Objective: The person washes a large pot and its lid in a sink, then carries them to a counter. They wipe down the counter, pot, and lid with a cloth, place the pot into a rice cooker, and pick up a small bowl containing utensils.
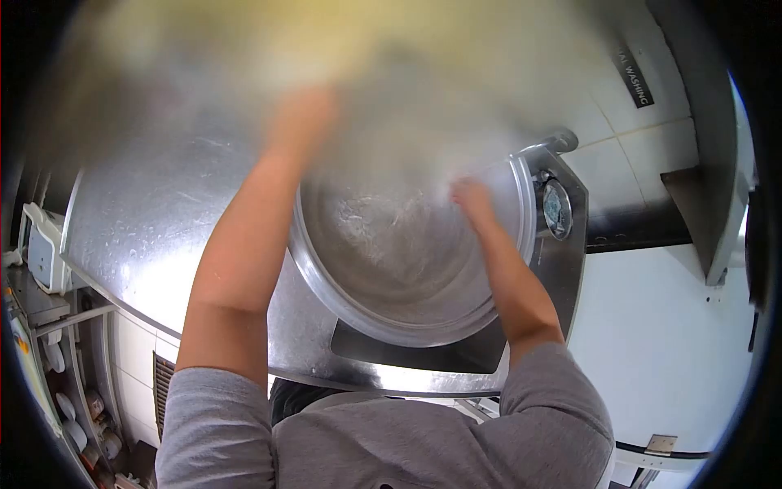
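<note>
Subject: a large round steel vessel (391,277), set into a steel worktop (138,220), mouth tilted toward the person. Both bare arms reach into it from grey sleeves (220,424).

Left hand (305,114): at the far upper side of the vessel, smeared by blur. Whether its grip is apart, together or clamped on anything cannot be told.

Right hand (471,196): at the vessel's upper right wall, just inside the rim, fingers bunched. No object shows in its grip, and blur prevents a firm reading of it.

Progress, as a judgement: the work on the vessel is under way and not finished. Both hands are on its upper part. Pale streaks and a wet sheen show on the inner wall below the right hand. The lower bowl looks bare of contents. A yellowish-grey haze (391,49) covers everything beyond both hands, so the far rim cannot be assessed.

Surroundings: a round gauge (556,209) sits on the steel housing just right of the right hand. A white device (41,248) stands well left of the left hand, with shelves (73,399) of small items below it. A white wall (652,326) lies to the right.

Writing: a dark sign (636,77) up and right of the right hand reads "WASHING", with any word before it cut off. The gauge dial is too small to read, and no brand is visible
</note>
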Motion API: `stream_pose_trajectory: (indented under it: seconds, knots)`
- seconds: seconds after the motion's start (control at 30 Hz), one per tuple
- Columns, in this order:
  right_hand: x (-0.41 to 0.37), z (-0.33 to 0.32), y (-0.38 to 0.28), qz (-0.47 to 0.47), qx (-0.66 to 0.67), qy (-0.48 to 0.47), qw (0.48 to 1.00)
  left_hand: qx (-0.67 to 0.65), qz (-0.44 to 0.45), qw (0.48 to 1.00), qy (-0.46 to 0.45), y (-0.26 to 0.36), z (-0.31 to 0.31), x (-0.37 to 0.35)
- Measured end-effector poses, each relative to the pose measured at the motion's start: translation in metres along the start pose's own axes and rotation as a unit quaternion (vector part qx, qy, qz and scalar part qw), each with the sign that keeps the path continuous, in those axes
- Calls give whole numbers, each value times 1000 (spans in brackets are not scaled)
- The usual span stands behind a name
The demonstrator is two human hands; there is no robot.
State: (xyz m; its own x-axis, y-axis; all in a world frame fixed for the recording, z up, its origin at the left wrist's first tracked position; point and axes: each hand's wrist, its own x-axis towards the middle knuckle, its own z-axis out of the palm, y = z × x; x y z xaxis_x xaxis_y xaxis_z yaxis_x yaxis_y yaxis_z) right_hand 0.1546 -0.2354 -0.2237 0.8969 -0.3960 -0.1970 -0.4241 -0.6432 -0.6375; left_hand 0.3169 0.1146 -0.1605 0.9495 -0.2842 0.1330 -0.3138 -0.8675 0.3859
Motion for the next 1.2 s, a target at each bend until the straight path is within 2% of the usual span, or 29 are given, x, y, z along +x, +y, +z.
stream_pose_trajectory:
  seconds: [0.03, 0.07, 0.1, 0.17, 0.23, 0.27, 0.3, 0.33, 0.43, 0.5, 0.53, 0.6, 0.63, 0.7, 0.77, 0.8, 0.83, 0.9, 0.93, 1.0, 1.03, 1.1, 1.13, 1.2]
  knots:
    - [-29, -34, -23, -23, -17, 92, 995, 1, 4, 1000, 4, 5, -8, -4]
    - [-55, -64, -25, -89, -118, 174, 973, -10, -6, 1000, -1, 12, -19, -9]
    - [-83, -86, -26, -151, -217, 253, 931, -21, -16, 1000, -7, 18, -29, -14]
    - [-151, -101, -55, 11, -335, 341, 879, -23, -12, 1000, -6, 29, -46, -22]
    - [-177, -93, -7, 156, -125, 257, 945, -22, -7, 1000, -6, 35, -52, -26]
    - [-186, -93, 0, 159, -119, 259, 945, -22, -12, 1000, -9, 34, -48, -28]
    - [-196, -91, 5, 144, 80, 241, 957, -21, -16, 1000, -14, 33, -45, -31]
    - [-205, -90, 10, 123, 277, 214, 929, -13, -10, 1000, -16, 30, -43, -36]
    - [-233, -107, 11, 141, 305, 209, 918, -51, 0, 998, -40, 26, -48, -62]
    - [-248, -138, 4, 146, 294, 206, 922, -121, -30, 985, -119, 28, -52, -87]
    - [-257, -157, 3, 148, 274, 203, 928, -115, -25, 985, -128, 33, -49, -95]
    - [-266, -197, 4, 145, 223, 190, 945, -316, -128, 919, -199, 37, -36, -107]
    - [-270, -210, 2, 138, 292, 189, 927, -313, -127, 919, -203, 41, -27, -111]
    - [-276, -228, 23, 154, 244, 286, 914, -351, -160, 890, -245, 55, 4, -115]
    - [-291, -241, 0, 128, 286, 270, 911, -438, -202, 843, -239, 66, 59, -123]
    - [-302, -247, -17, 103, 328, 254, 904, -478, -216, 811, -260, 88, 63, -134]
    - [-309, -249, -32, 107, 325, 263, 902, -516, -227, 776, -284, 109, 65, -146]
    - [-316, -253, -62, 84, 190, 325, 922, -629, -334, 625, -321, 126, 122, -162]
    - [-316, -257, -72, 88, 186, 335, 920, -629, -328, 623, -331, 135, 159, -170]
    - [-315, -261, -94, 45, 110, 327, 937, -650, -372, 556, -361, 153, 214, -187]
    - [-314, -262, -102, 47, 105, 333, 936, -650, -368, 554, -368, 174, 216, -196]
    - [-315, -265, -112, 8, 98, 302, 948, -682, -417, 524, -295, 222, 219, -215]
    - [-317, -265, -116, 11, 93, 306, 948, -682, -415, 521, -302, 237, 219, -219]
    - [-325, -265, -120, -32, 76, 287, 954, -707, -343, 471, -401, 260, 219, -226]
